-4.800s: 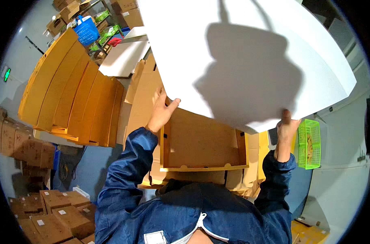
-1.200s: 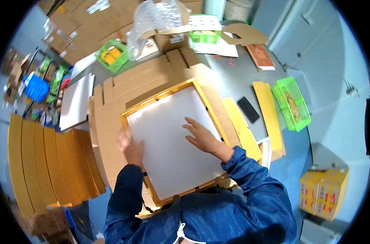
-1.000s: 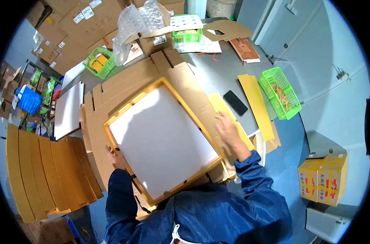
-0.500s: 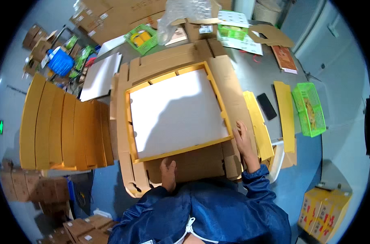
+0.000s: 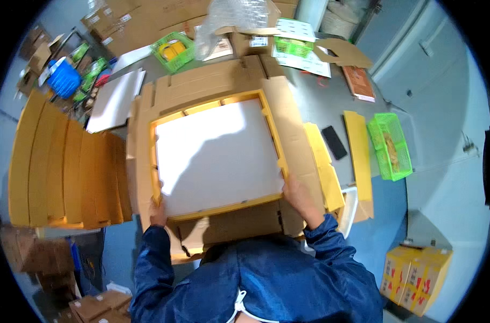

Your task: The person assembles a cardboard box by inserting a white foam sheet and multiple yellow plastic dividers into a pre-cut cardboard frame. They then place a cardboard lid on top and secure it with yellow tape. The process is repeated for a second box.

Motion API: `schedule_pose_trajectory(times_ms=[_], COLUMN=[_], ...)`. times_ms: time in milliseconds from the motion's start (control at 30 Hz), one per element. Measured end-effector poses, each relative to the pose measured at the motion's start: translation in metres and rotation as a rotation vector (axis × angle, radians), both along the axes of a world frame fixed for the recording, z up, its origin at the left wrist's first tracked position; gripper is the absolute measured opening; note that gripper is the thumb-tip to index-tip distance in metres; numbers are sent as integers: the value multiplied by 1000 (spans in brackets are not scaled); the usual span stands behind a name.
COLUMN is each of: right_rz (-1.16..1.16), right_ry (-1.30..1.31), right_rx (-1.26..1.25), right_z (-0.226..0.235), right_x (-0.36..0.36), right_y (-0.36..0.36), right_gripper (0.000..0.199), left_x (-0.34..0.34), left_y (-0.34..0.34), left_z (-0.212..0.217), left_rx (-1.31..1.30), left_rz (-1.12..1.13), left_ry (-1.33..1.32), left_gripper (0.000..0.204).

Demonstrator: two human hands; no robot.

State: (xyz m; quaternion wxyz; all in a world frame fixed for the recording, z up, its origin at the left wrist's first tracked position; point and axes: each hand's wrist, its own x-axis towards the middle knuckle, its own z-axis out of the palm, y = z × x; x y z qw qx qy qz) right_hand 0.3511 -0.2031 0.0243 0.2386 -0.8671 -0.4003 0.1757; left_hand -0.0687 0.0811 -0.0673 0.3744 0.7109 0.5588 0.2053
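Observation:
A white foam sheet (image 5: pixel 218 156) lies flat inside a shallow open cardboard box (image 5: pixel 288 124) on the grey table. My left hand (image 5: pixel 158 210) rests on the box's near left corner, fingers against the rim. At the near right corner my right hand (image 5: pixel 296 194) presses on the cardboard wall next to the sheet's edge. Both blue sleeves reach in from below. Neither hand lifts anything.
A stack of flat yellow cardboard pieces (image 5: pixel 62 167) lies left. More white sheets (image 5: pixel 116 99) sit far left. Yellow strips (image 5: pixel 358 145), a black phone (image 5: pixel 335 142) and a green basket (image 5: pixel 389 145) are right. Another green basket (image 5: pixel 174 49) and plastic wrap (image 5: pixel 229 21) are at the back.
The white sheet, held overhead 4.8 s ago, now lies inside the box. My hands slid from the sheet's surface to the box's near corners.

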Motion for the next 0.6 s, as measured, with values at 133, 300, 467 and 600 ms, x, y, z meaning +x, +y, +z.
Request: schedule_pose_trajectory(times_ms=[133, 300, 467, 600], right_rz=[82, -430, -737, -810], right_ry=[284, -45, -142, -73], right_rx=[101, 186, -194, -500], right_z=[1, -58, -123, -117], right_x=[-5, 92, 206, 242], right_y=[-66, -117, -195, -208], right_gripper=[24, 26, 63, 88], left_x=[-32, -50, -43, -33], left_y=[-30, -34, -30, -38], left_z=[32, 38, 38, 50], left_rx=[-176, -120, -52, -37], left_rz=[26, 52, -19, -12], left_ry=[49, 183, 128, 163], left_gripper=[55, 54, 51, 49])
